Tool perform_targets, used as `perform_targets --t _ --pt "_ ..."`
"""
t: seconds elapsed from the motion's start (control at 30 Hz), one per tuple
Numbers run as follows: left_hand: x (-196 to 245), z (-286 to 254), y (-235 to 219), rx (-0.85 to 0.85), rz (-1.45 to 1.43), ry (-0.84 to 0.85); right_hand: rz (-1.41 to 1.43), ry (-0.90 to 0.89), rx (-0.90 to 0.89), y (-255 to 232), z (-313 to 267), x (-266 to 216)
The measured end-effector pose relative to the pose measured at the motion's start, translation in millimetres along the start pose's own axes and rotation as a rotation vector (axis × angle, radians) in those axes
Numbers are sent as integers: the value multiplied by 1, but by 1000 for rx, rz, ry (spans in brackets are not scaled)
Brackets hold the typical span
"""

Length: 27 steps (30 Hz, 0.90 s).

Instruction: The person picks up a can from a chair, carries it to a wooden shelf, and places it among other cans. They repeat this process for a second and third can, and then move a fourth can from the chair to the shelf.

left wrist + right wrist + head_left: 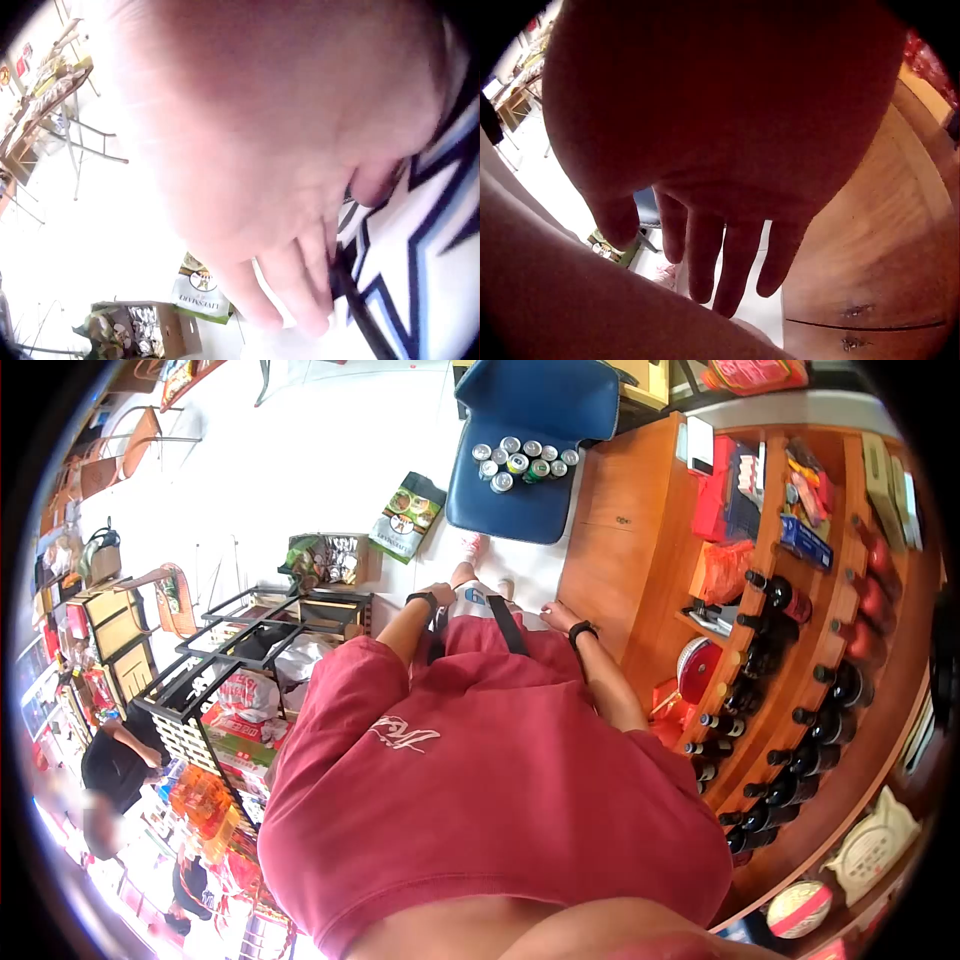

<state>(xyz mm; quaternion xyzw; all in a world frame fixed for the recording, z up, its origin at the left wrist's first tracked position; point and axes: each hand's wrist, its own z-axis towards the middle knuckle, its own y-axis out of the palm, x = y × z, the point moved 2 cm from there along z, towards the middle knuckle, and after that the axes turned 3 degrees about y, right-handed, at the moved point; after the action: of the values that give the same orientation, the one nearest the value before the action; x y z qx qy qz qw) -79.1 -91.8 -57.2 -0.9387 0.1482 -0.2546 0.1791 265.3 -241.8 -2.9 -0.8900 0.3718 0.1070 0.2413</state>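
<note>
My left hand [438, 594] hangs beside the thigh with nothing in its grasp. In the left wrist view its fingers [296, 289] are loosely extended next to patterned white and blue shorts [442, 277]. My right hand [557, 614] hangs near the wooden cabinet [625, 550], also holding nothing. The right wrist view shows its fingers [739, 262] straight and spread apart. Ahead stands a blue chair [505, 520] with several drink cans [517, 463] grouped on its seat. A green and white bag [408, 517] lies on the floor left of the chair.
On the floor, left of the bag, stands an open cardboard box [362, 555] with packaged goods. A black metal rack [215, 660] full of goods flanks my left. Wine bottles [790, 760] fill the wooden shelves on the right. Other people [115, 760] are at the far left.
</note>
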Motion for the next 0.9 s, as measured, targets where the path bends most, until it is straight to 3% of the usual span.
perform_targets --t 0.03,0.07,0.1,0.13,0.17,0.23,0.33,0.43,0.5,0.7,0.77,0.9 --pt "8 -9 -21 54 -112 -112 -6 19 -2 -7 5 -11" --pt "31 -29 -67 -177 28 49 -63 -15 -65 -11 14 -16" --pt "0 16 -40 -176 13 146 -121 -52 -127 -19 26 -24" --pt "-7 30 -44 -135 -92 36 -250 -38 -131 -27 33 -38" --pt "-13 41 -45 -98 -194 -78 -327 43 -247 -42 39 -59" --pt "-25 64 -51 -130 -195 -29 -439 -16 -224 -17 107 -27" --pt "-29 75 -84 -109 -237 -9 -360 60 -305 -73 91 -107" --pt "-31 101 -106 -32 -215 -101 -66 -24 -178 -58 162 -98" --pt "-36 123 -120 42 -277 -76 81 -98 -33 -64 189 -104" --pt "-34 202 -141 394 -483 -95 361 -26 402 -74 290 -94" --pt "-35 237 -135 482 -503 -81 508 -28 446 -78 322 -96" --pt "-25 288 -135 571 -557 -90 485 -16 368 -92 365 -103"
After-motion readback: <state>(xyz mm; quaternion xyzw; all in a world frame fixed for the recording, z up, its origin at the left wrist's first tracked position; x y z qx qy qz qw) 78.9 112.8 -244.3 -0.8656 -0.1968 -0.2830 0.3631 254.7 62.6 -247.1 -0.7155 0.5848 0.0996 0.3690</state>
